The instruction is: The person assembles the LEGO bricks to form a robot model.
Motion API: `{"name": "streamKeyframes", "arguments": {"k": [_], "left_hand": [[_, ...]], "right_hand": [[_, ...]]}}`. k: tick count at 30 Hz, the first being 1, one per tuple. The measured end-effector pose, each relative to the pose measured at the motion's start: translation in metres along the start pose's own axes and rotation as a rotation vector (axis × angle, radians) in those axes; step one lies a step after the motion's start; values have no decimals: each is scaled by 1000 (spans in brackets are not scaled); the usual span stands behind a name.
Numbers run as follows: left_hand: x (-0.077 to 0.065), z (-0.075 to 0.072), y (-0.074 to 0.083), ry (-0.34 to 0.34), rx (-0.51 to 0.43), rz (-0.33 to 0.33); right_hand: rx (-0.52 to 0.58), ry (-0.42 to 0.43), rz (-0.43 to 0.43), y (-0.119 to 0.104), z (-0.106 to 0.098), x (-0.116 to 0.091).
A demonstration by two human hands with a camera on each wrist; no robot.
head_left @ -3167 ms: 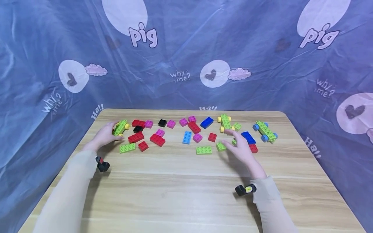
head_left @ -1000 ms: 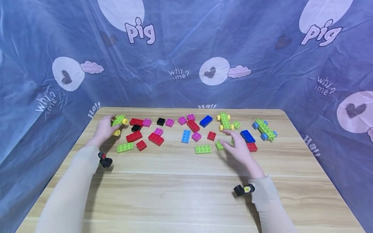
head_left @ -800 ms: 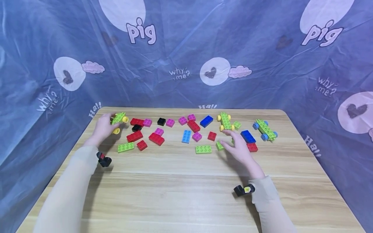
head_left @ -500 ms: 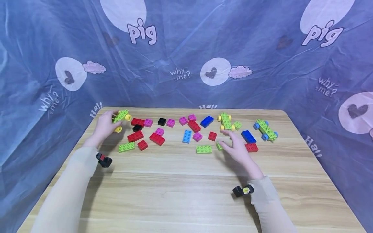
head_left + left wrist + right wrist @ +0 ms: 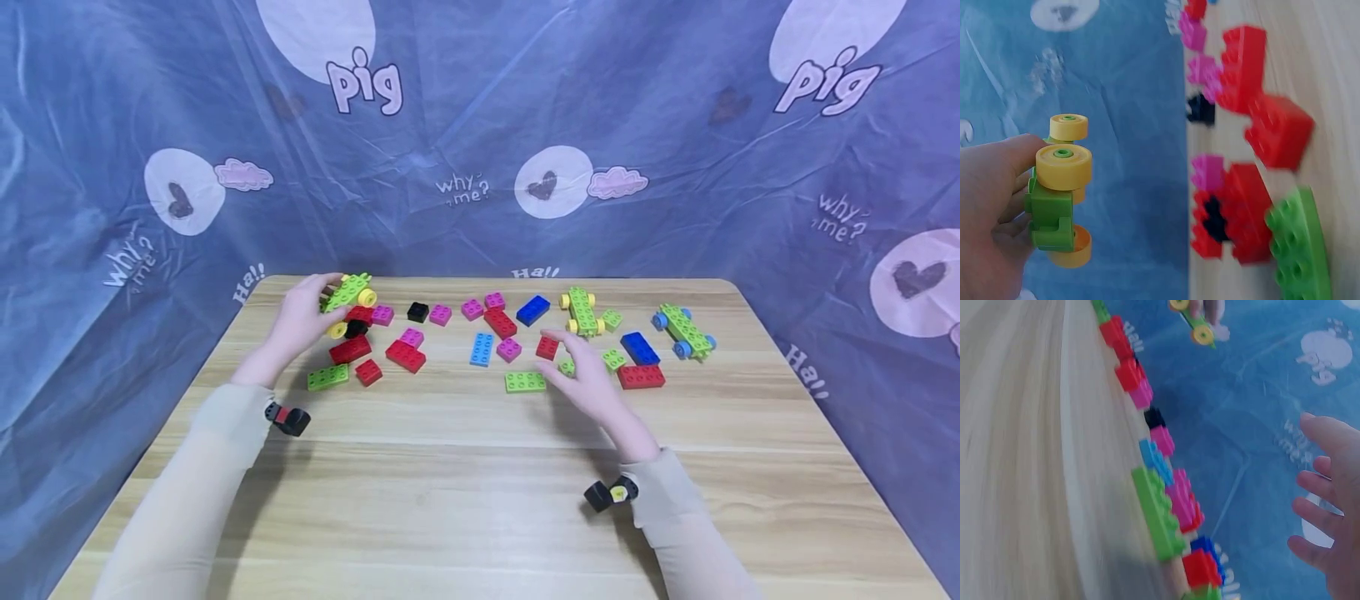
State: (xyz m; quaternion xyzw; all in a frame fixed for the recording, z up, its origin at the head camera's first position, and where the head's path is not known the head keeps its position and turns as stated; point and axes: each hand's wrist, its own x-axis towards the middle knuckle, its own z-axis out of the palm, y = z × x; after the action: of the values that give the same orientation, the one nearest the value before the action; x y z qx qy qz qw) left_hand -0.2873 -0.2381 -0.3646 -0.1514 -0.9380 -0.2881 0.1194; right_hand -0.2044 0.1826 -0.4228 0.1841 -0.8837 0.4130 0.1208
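My left hand (image 5: 298,318) grips a lime green wheeled car base (image 5: 348,294) with yellow wheels, raised above the table at the back left. In the left wrist view, the thumb and fingers hold the car base (image 5: 1054,212) from one side, and its wheels stick out. Beneath it in the head view lie a red brick (image 5: 350,348) and a black brick (image 5: 357,328), partly covered. My right hand (image 5: 588,382) hovers over the right middle of the bricks with its fingers spread and nothing in them. Nearest to it are a small red brick (image 5: 547,347) and a lime green brick (image 5: 566,367).
Another car base with yellow wheels (image 5: 581,311) and one with blue wheels (image 5: 684,331) stand at the back right. Red, pink, blue and green bricks lie scattered along the far half of the wooden table (image 5: 450,500). A printed blue cloth (image 5: 450,108) hangs behind.
My left hand has lifted the yellow-wheeled car base from the far left and carried it right, over the red bricks. My right hand has shifted a little left, uncovering more of the red brick.
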Motion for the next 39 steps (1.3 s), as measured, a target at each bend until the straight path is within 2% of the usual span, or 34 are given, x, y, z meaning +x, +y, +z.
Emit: {"name": "streamKeyframes", "arguments": {"k": [6,11,18,23,29,39], "left_hand": [[-3,4,31,15,-30,37],[-6,12,50,5,-63,77],[-15,28,75,-4,-91,128],[-25,40,96,-10,-129,136],[-37,59,115,-45,-164,187],[-54,88,128,-111,-182,230]], "right_hand": [[4,-34,0,-22,9,7],[49,-17,11,-38,16,12],[110,-4,-28,-52,25,19],[158,-15,-36,-57,32,22],[165,-25,-31,-56,37,21],[156,-83,-79,-47,39,14]]}}
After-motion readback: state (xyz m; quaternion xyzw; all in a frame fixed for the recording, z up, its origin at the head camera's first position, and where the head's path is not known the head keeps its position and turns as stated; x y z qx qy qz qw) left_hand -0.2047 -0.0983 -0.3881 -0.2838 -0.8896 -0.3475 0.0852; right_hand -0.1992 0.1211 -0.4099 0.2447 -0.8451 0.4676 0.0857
